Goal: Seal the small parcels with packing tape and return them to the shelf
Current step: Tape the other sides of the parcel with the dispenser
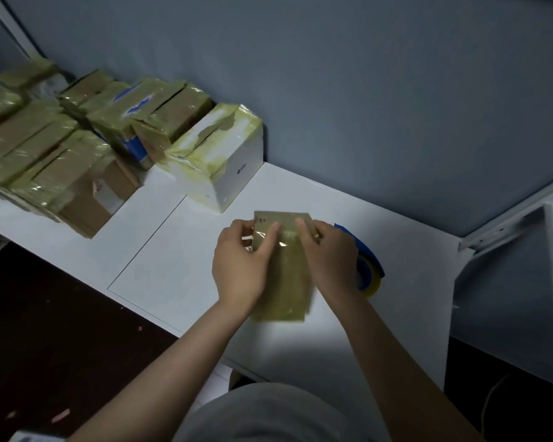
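- The sealing step looks nearly done: the small flat parcel wrapped in yellowish glossy tape (pixel 283 275) is over the white shelf board (pixel 173 266); whether it rests there is unclear.
- The left hand (pixel 241 266) and right hand (pixel 331 260) each curl round one side edge, thumbs pressing its top face.
- Next is probably smoothing the tape, then carrying the parcel to the stack.
- The blue tape dispenser with its yellowish roll (pixel 369 269) lies just behind the right hand.
- A taped white box (pixel 224 173) and taped brown cartons (pixel 61 154) crowd the left; free board lies between.
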